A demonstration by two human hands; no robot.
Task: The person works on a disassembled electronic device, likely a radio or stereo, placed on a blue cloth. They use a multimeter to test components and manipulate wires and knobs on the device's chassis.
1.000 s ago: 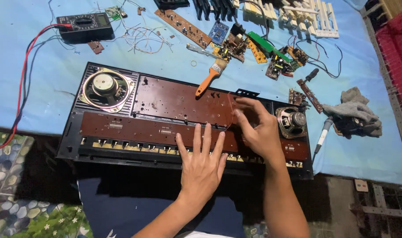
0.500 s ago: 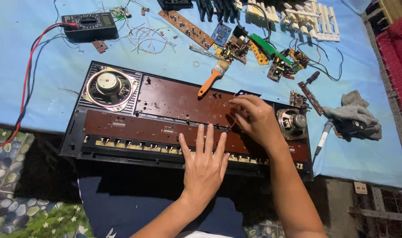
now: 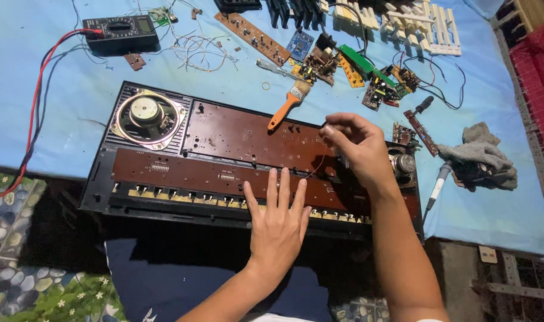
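An opened black keyboard case (image 3: 99, 185) lies on a blue-covered table, holding two long brown circuit boards. My left hand (image 3: 278, 223) rests flat on the lower board (image 3: 182, 173), fingers spread, holding nothing. My right hand (image 3: 358, 149) hovers over the right end of the upper board (image 3: 236, 131). Its thumb and forefinger are pinched on a thin wire (image 3: 317, 168) that runs down to the board. A round speaker (image 3: 148, 114) sits at the case's left end. A smaller speaker (image 3: 403, 162) shows just past my right wrist.
An orange-handled paintbrush (image 3: 290, 102) lies across the case's far edge. Beyond it are loose circuit boards (image 3: 319, 59), a black multimeter (image 3: 119, 30) with a red lead, and white key strips (image 3: 427, 24). A grey rag (image 3: 481, 158) and a white-handled tool (image 3: 436, 188) lie to the right.
My right hand has lifted off the upper board and now pinches above it. My left hand stays flat on the lower board.
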